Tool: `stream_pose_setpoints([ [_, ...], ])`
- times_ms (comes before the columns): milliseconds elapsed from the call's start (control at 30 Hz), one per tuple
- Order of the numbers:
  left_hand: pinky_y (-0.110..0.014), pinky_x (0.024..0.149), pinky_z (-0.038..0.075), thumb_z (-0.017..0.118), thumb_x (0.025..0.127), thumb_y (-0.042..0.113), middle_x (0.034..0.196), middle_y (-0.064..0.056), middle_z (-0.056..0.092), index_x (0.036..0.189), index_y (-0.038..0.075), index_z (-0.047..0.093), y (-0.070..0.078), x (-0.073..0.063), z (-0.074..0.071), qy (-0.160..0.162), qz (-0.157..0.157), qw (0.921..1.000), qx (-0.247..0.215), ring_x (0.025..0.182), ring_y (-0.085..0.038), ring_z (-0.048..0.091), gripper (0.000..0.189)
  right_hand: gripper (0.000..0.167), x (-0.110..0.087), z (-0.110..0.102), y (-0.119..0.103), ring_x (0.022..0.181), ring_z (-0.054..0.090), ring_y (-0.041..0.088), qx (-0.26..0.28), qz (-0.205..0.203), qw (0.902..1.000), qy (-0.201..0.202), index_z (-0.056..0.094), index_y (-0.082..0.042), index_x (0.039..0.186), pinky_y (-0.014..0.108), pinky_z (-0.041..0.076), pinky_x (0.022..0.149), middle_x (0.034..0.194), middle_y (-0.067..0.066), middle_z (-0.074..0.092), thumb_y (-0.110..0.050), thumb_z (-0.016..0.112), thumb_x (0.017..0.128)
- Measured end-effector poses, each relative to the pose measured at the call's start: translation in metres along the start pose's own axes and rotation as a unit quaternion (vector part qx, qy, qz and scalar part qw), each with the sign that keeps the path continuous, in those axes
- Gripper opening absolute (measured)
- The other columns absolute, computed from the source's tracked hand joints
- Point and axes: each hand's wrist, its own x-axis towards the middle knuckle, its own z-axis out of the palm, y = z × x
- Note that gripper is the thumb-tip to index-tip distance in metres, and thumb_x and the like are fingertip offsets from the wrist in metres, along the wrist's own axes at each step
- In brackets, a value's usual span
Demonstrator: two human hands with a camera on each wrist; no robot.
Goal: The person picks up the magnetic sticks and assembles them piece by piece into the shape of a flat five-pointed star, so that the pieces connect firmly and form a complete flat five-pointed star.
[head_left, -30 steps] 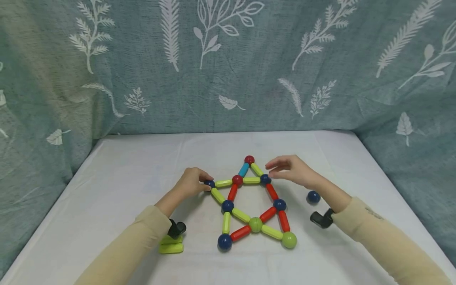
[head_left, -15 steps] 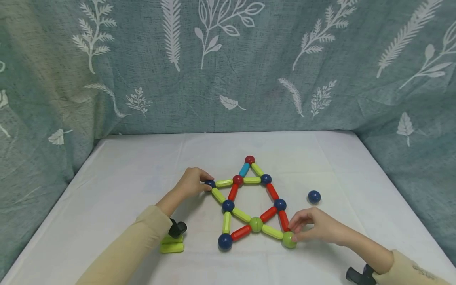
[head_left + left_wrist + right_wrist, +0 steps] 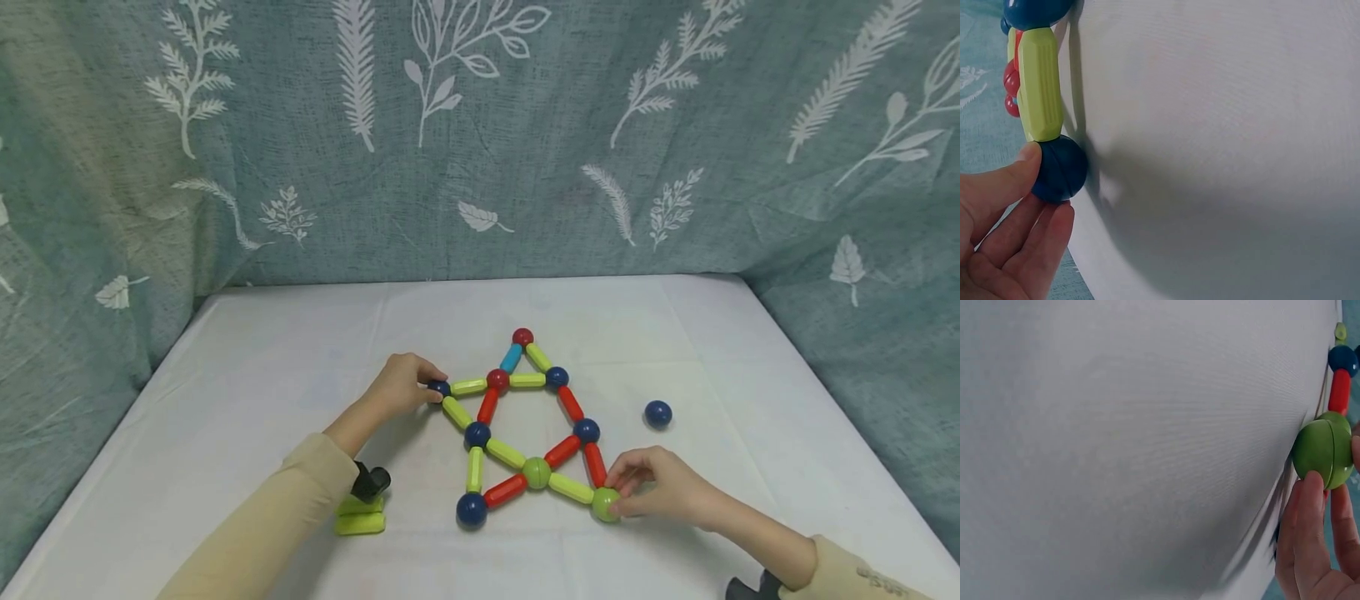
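Observation:
A flat star-like frame of magnetic rods and balls lies on the white table. My left hand [image 3: 401,385] pinches the blue ball [image 3: 439,389] at its left tip; the left wrist view shows thumb and fingers on that ball [image 3: 1063,169], with a yellow-green rod [image 3: 1041,87] joined to it. At the lower right tip, my right hand [image 3: 663,487] pinches a green ball [image 3: 604,505], held between thumb and fingers in the right wrist view. A red rod [image 3: 595,464] and a yellow-green rod [image 3: 571,488] run from that ball. A red ball [image 3: 522,337] tops the frame.
A loose blue ball [image 3: 657,414] rests right of the frame. Yellow-green rods [image 3: 360,523] lie beside the left wrist camera [image 3: 372,482], partly covered by it. A green leaf-print cloth [image 3: 480,167] hangs behind the table [image 3: 300,333].
My right hand has come down from beside the upper blue ball to the lower right green ball and taken hold of it. The left hand stays on its blue ball.

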Motion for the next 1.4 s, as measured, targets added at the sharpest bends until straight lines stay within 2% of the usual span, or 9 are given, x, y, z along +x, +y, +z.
stream_pose_setpoints([
  [133,-0.038,0.085,0.047,0.070,0.079,0.007,0.102,-0.011,0.066,0.103,0.002,0.069,-0.002,-0.001,-0.002,-0.009,0.012,0.9998,0.011,0.099,-0.026,0.059,0.025,0.025,0.001,-0.002,-0.002,0.073,0.058,0.017,-0.018,-0.002,0.9998,0.000,0.065,-0.005,0.087,0.024,0.049,0.061,0.082,0.000,0.062,-0.016,0.078,0.070],
  [267,-0.037,0.084,0.048,0.070,0.078,0.004,0.099,-0.012,0.067,0.101,-0.001,0.069,-0.003,-0.006,-0.004,-0.029,0.031,0.9987,0.029,0.095,-0.026,0.061,0.023,0.021,0.003,-0.010,-0.005,0.073,0.058,0.015,-0.065,-0.013,0.9978,0.009,0.065,-0.007,0.085,0.026,0.049,0.061,0.082,-0.002,0.062,-0.015,0.077,0.070],
  [400,-0.036,0.080,0.049,0.071,0.075,0.000,0.094,-0.013,0.067,0.098,-0.003,0.068,-0.002,-0.018,-0.007,-0.047,0.047,0.9965,0.051,0.090,-0.026,0.062,0.023,0.019,0.011,-0.023,-0.009,0.077,0.059,0.016,-0.109,-0.004,0.9940,0.014,0.066,-0.008,0.084,0.030,0.051,0.065,0.082,-0.003,0.062,-0.011,0.077,0.069],
  [533,-0.032,0.073,0.051,0.073,0.072,-0.001,0.089,-0.012,0.067,0.093,-0.005,0.068,0.000,-0.033,-0.008,-0.058,0.062,0.9944,0.063,0.083,-0.024,0.063,0.022,0.020,0.023,-0.036,-0.012,0.081,0.061,0.020,-0.125,0.021,0.9919,0.008,0.068,-0.005,0.087,0.032,0.052,0.068,0.086,0.000,0.064,-0.004,0.076,0.069],
  [767,-0.027,0.066,0.052,0.077,0.069,0.001,0.078,-0.006,0.066,0.084,-0.002,0.068,0.005,-0.056,-0.003,-0.066,0.047,0.9964,0.024,0.073,-0.017,0.064,0.018,0.024,0.051,-0.059,-0.014,0.086,0.063,0.025,-0.136,0.041,0.9898,0.011,0.067,0.000,0.094,0.034,0.053,0.072,0.092,0.008,0.066,0.003,0.072,0.071],
  [1000,-0.025,0.063,0.052,0.077,0.068,0.000,0.078,-0.005,0.066,0.087,-0.001,0.068,0.010,-0.076,0.011,-0.069,0.050,0.9961,-0.023,0.070,-0.013,0.062,0.021,0.023,0.071,-0.077,-0.011,0.092,0.061,0.030,-0.130,0.043,0.9902,0.024,0.065,0.006,0.100,0.034,0.052,0.072,0.098,0.016,0.065,0.001,0.066,0.077],
  [1167,-0.022,0.060,0.050,0.078,0.068,0.001,0.076,-0.004,0.064,0.087,-0.002,0.068,0.019,-0.086,0.021,-0.071,0.065,0.9935,-0.060,0.068,-0.012,0.060,0.021,0.027,0.082,-0.084,-0.008,0.094,0.060,0.030,-0.115,0.059,0.9909,0.037,0.062,0.008,0.106,0.034,0.051,0.075,0.106,0.021,0.062,0.000,0.063,0.080],
  [1300,-0.021,0.058,0.049,0.078,0.069,0.004,0.075,-0.003,0.063,0.086,-0.002,0.068,0.029,-0.094,0.026,-0.081,0.064,0.9910,-0.085,0.066,-0.010,0.058,0.021,0.028,0.089,-0.087,-0.006,0.092,0.060,0.028,-0.113,0.067,0.9900,0.051,0.060,0.008,0.110,0.034,0.051,0.076,0.110,0.023,0.059,0.001,0.060,0.083],
  [1400,-0.020,0.056,0.048,0.077,0.070,0.004,0.074,-0.002,0.062,0.086,-0.001,0.067,0.033,-0.097,0.031,-0.084,0.061,0.9907,-0.088,0.065,-0.008,0.056,0.019,0.028,0.093,-0.088,-0.004,0.093,0.060,0.028,-0.114,0.067,0.9895,0.057,0.060,0.008,0.111,0.035,0.050,0.078,0.111,0.023,0.059,0.001,0.059,0.083],
])
